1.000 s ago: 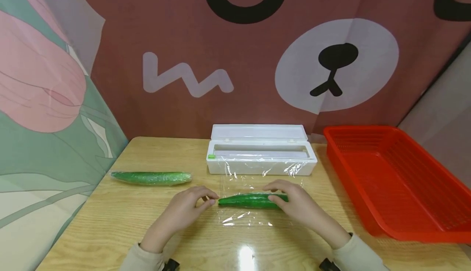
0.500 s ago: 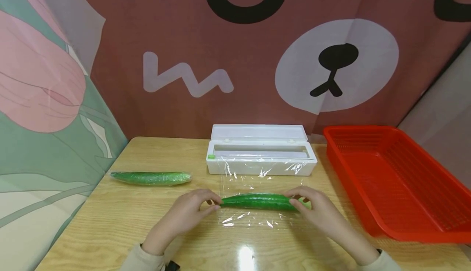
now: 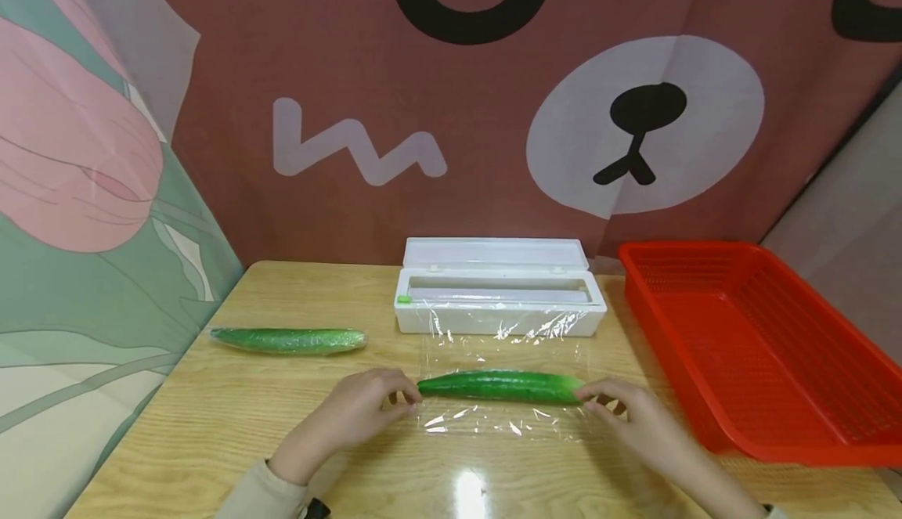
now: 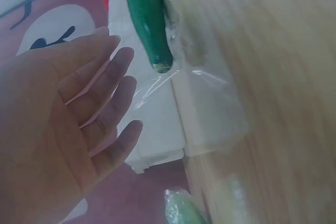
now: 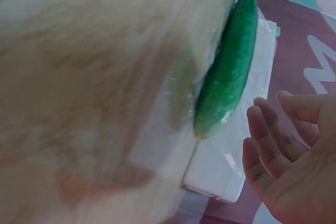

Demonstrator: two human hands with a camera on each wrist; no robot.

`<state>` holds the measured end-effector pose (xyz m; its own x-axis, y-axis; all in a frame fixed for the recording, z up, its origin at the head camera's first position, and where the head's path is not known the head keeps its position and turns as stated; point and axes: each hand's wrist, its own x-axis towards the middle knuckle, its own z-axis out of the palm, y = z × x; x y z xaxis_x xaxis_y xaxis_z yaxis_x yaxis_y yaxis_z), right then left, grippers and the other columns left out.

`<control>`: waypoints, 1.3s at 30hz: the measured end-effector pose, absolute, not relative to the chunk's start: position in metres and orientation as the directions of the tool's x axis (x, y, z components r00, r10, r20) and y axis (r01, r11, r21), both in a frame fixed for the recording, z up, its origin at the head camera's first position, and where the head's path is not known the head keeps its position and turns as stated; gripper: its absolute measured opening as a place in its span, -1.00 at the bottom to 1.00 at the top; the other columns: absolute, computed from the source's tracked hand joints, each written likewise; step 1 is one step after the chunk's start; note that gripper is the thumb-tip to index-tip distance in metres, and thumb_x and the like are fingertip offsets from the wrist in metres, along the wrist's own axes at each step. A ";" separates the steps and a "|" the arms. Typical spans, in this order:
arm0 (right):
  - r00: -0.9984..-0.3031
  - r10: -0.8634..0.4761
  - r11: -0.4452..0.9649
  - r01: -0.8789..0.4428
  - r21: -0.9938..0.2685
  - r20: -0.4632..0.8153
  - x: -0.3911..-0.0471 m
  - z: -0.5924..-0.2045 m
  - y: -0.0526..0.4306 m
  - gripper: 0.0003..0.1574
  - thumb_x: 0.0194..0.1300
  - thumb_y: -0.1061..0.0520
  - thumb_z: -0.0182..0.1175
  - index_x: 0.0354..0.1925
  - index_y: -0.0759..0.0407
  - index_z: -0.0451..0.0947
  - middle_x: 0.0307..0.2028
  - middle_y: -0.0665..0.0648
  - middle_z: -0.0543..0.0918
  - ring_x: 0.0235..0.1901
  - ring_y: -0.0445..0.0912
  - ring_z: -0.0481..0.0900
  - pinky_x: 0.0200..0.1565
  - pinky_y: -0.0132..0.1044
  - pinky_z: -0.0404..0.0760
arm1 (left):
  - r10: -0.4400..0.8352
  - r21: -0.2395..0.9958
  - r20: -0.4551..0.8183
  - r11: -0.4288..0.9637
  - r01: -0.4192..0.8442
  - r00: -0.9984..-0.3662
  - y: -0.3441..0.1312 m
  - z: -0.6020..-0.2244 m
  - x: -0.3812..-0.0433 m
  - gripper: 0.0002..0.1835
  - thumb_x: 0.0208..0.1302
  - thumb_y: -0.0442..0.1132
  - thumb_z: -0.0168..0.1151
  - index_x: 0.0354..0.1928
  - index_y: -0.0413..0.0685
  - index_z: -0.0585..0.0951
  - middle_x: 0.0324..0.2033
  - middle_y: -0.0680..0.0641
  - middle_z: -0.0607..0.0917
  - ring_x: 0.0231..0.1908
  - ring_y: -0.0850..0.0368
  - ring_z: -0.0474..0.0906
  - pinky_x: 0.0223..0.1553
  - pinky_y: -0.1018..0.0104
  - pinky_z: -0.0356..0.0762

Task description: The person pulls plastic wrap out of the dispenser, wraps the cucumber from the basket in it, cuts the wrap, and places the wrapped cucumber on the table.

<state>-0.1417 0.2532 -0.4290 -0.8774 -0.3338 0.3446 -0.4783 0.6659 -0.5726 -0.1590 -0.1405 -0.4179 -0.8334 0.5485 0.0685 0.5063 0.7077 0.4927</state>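
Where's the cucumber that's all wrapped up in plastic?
In the head view, the wrapped cucumber lies on the table's left side, left of the white box and farther back than the left hand.

You have a dark green cucumber [image 3: 500, 387], paling to yellow-green at one end, on colourless film [image 3: 472, 421] with white glints. Your box [image 3: 500, 321] is white with a bright green tab [image 3: 404, 299], your basket [image 3: 831, 454] red, your surface [image 3: 204, 425] tan with wood grain. The brownish-red backdrop [image 3: 324, 221] facing you carries a pale zigzag [image 3: 287, 135] and black curves [image 3: 470, 30].
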 end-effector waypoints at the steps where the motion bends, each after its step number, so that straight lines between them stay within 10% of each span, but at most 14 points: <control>1: -0.875 -0.337 0.665 -0.482 -0.570 0.347 -0.141 -0.430 0.255 -0.71 0.12 0.43 0.37 -0.23 0.12 0.72 -0.27 0.04 0.74 -0.39 -0.36 0.51 -0.44 -0.37 0.56 | 0.552 0.492 0.065 0.707 0.508 -0.831 -0.141 -0.419 -0.159 -0.92 0.30 -0.17 0.35 -0.19 0.12 0.73 -0.27 0.28 0.68 -0.30 0.37 0.51 -0.31 0.37 0.50; 39: -0.840 -0.519 0.611 -0.493 -0.619 0.157 -0.138 -0.461 0.290 -0.80 0.05 0.27 0.48 -0.37 0.05 0.67 -0.45 -0.27 0.51 -0.44 -0.40 0.40 -0.46 -0.40 0.47 | 0.689 0.394 -0.053 0.680 0.619 -0.723 -0.139 -0.433 -0.170 -0.86 0.06 -0.17 0.51 -0.38 0.17 0.69 -0.44 0.32 0.56 -0.41 0.43 0.42 -0.27 0.37 0.47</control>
<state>-0.1382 0.2900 -0.4609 -0.8403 -0.5188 0.1572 -0.4930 0.6109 -0.6194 -0.1697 -0.1386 -0.4326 -0.7229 0.6889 -0.0532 0.6188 0.6798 0.3937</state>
